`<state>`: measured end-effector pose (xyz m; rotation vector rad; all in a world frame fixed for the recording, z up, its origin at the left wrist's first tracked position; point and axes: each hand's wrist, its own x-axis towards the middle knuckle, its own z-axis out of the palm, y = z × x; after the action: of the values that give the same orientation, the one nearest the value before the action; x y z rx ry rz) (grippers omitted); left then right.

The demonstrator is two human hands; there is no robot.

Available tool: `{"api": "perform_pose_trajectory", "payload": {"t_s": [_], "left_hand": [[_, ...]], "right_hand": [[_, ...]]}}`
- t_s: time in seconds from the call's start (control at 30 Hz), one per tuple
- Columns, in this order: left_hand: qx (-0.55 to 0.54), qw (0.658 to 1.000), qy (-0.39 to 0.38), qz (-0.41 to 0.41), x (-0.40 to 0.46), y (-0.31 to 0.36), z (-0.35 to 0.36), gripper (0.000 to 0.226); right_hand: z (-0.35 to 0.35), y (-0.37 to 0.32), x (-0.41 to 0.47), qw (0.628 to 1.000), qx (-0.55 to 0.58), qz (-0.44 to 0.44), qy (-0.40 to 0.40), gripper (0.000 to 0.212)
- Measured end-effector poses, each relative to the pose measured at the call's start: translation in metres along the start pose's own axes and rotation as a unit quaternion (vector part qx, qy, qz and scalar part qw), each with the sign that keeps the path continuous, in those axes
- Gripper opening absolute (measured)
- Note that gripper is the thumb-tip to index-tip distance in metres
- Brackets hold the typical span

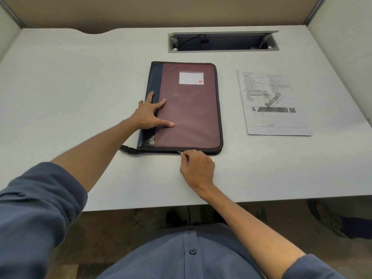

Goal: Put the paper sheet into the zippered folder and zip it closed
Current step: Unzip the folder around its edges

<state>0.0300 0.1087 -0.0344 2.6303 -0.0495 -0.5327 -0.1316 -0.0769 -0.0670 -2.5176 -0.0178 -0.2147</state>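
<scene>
I am looking down at a pale grey desk (80, 81) that fills most of the view, walled in by beige partition panels (153, 11) at the back and on both sides. Below the desk's near edge I see a dark, mottled floor (112, 234) and the front of a blue buttoned shirt (181, 258). A long rectangular cable slot (223, 41) is cut into the desk's far side, with wires inside.

The zippered folder (189, 115) lies flat in the middle of the desk, maroon with a dark spine strip and a white label near its top. The paper sheet (275, 103), printed, lies on the desk to the folder's right, apart from it.

My left hand (150, 115) rests flat with fingers spread, pressing on the folder's spine side. My right hand (198, 168) is at the folder's near edge, fingertips pinched on the small metal zipper pull (179, 152).
</scene>
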Motion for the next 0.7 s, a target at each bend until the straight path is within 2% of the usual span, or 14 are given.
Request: {"api": "perform_pose_trajectory", "payload": {"t_s": [0.07,0.13,0.23,0.33,0.47,0.6,0.7], "left_hand": [[0.030,1.000,-0.006,-0.009,0.000,0.005,0.000,0.108],[0.110,0.994,0.005,-0.007,-0.003,0.014,0.006,0.106],[0.212,0.974,0.041,0.069,-0.012,0.035,0.019,0.103],[0.243,0.953,0.042,0.175,-0.022,0.060,0.032,0.100],[0.276,0.923,0.047,0.264,-0.030,0.086,0.042,0.104],[0.312,0.896,0.063,0.308,-0.031,0.105,0.044,0.096],[0.338,0.883,0.039,0.324,-0.033,0.119,0.042,0.083]], "right_hand": [[-0.003,0.002,0.001,1.000,-0.003,0.004,-0.002,0.015],[-0.003,0.003,0.001,1.000,-0.003,0.004,-0.002,0.015],[-0.003,0.004,0.000,1.000,-0.002,0.000,0.006,0.014],[-0.004,0.005,0.000,1.000,0.000,-0.001,0.017,0.013],[-0.006,0.003,-0.001,0.999,0.007,-0.007,0.032,0.010],[-0.005,0.007,-0.001,0.999,0.016,-0.014,0.035,0.012],[-0.003,0.007,-0.003,0.999,0.031,-0.020,0.035,0.014]]}}
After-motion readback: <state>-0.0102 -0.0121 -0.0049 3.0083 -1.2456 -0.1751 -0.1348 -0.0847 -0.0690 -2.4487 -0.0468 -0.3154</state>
